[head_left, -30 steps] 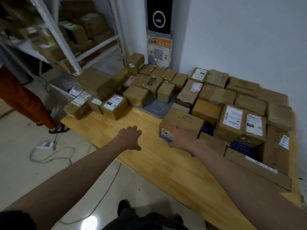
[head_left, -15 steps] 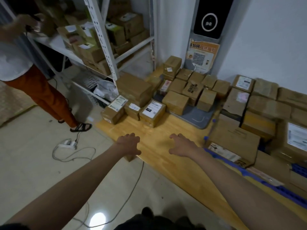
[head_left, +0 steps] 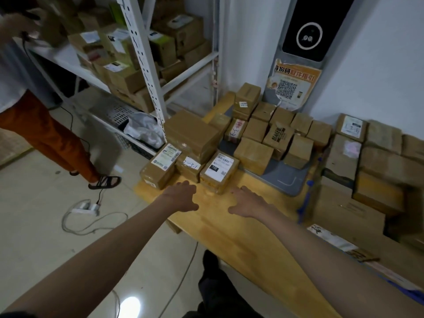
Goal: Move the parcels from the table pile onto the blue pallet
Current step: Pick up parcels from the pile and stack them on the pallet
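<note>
Both grips empty, fingers loosely spread: left hand (head_left: pixel 181 198) and right hand (head_left: pixel 246 203) hovering over the bare wood of the bench (head_left: pixel 229 228) near its far left corner. Just beyond the fingertips, between the two hands, the labelled parcel (head_left: pixel 219 172), long axis running away from the body, about equally near either hand. Off to the right, stacked boxes over the blue pallet (head_left: pixel 304 203).

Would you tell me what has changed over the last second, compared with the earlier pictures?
The right hand let go of the large box by the blue pallet and swung left; both hands, the left hand included, now reach empty toward the labelled parcel at the table's corner. The parcels themselves stayed put.
</note>
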`<state>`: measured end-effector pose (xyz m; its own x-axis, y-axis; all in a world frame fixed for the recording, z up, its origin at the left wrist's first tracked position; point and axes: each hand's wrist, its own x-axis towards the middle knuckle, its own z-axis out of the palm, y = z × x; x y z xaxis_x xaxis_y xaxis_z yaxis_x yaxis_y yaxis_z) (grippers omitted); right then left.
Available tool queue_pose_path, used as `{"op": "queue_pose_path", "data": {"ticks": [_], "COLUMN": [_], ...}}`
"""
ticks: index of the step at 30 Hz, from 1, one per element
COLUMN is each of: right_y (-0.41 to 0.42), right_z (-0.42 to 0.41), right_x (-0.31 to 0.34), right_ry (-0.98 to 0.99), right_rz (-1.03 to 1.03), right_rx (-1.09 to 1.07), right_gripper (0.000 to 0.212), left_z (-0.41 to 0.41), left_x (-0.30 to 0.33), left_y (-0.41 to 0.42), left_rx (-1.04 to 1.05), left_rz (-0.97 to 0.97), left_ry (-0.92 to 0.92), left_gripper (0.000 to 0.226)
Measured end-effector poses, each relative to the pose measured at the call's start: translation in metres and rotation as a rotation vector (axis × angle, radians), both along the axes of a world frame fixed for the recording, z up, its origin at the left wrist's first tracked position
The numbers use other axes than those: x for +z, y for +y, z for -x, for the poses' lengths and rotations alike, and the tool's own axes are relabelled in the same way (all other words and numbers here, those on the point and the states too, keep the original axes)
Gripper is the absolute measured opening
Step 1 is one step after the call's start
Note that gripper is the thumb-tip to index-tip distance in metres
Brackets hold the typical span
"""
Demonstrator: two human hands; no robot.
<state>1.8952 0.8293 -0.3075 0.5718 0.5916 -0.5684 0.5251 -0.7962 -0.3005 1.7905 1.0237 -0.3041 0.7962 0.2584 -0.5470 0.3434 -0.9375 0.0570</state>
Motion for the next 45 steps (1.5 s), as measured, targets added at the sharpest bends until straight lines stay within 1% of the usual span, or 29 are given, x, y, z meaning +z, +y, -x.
{"op": "queue_pose_path", "data": {"ticks": [3,6,9,12,16,20,23,27,31,35,38,41,45], "right_y": [0.017,0.032,0.044,0.053,0.059,0.074,0.085,0.087,0.073,0.045,0.023,0.005,-0.017], "right_z": [-0.027,-0.051,-0.068,-0.077,-0.085,-0.089,-0.088,-0.086,-0.078,-0.06,-0.038,-0.013,0.023], "right_x": [-0.006,-0.016,-0.031,-0.052,-0.08,-0.096,-0.106,-0.114,-0.114,-0.114,-0.111,-0.106,-0.091], "right_ry": [0.015,0.075,0.134,0.189,0.216,0.341,0.383,0.49,0.548,0.55,0.532,0.488,0.432], "right_rz": [-0.042,-0.105,-0.122,-0.151,-0.202,-0.269,-0.306,-0.352,-0.367,-0.37,-0.386,-0.386,-0.428], "right_rx": [-0.038,-0.1,-0.147,-0.216,-0.435,-0.722,-0.794,-0.891,-0.889,-0.86,-0.879,-0.89,-0.895], "right_gripper": [0.062,0.063,0.065,0.066,0.056,0.049,0.045,0.047,0.045,0.044,0.044,0.045,0.056], "left_z": [-0.031,-0.06,-0.086,-0.105,-0.12,-0.126,-0.129,-0.132,-0.129,-0.116,-0.104,-0.085,-0.053], "left_x": [-0.001,-0.008,-0.021,-0.038,-0.056,-0.064,-0.07,-0.08,-0.084,-0.082,-0.08,-0.076,-0.067], "left_y": [0.01,0.016,0.023,0.026,0.025,0.022,0.024,0.031,0.03,0.016,-0.001,-0.018,-0.035], "left_rx": [-0.009,-0.022,0.009,0.041,0.059,0.125,0.205,0.245,0.246,0.314,0.312,0.271,0.17], "left_rz": [0.01,0.038,0.083,0.141,0.171,0.166,0.216,0.278,0.324,0.429,0.496,0.537,0.542], "left_ry": [-0.009,0.014,0.033,0.042,0.069,0.027,0.007,-0.031,-0.027,-0.03,0.0,0.014,0.0], "left_gripper": [0.066,0.066,0.067,0.072,0.076,0.079,0.08,0.084,0.085,0.082,0.081,0.08,0.087]}}
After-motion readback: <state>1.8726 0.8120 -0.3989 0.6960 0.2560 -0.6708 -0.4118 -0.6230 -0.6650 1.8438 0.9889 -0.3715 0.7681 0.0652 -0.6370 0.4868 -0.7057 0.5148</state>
